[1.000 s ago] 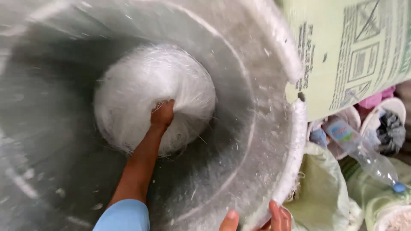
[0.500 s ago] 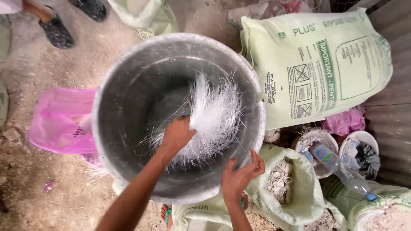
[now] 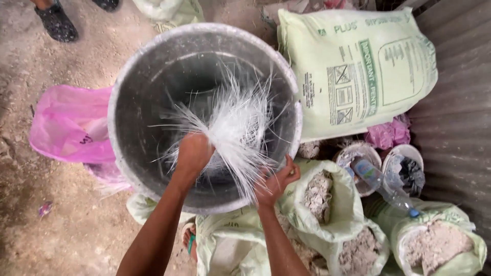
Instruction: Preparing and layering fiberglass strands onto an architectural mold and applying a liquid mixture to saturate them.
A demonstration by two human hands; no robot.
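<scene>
The left hand (image 3: 193,152) closes its fingers around a bundle of white fibres (image 3: 238,128), held over the mouth of the large grey drum (image 3: 138,92). The right hand (image 3: 273,181) grips the fibres' lower ends at the drum's rim; its fingertips are partly hidden. The drum's bottom is dark and unclear.

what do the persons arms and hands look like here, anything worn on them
Both forearms are bare in this view, with no sleeve showing. The left hand and right hand wear no gloves, and no ring, watch or bracelet can be seen. The arms are slender and enter from the bottom edge.
</scene>
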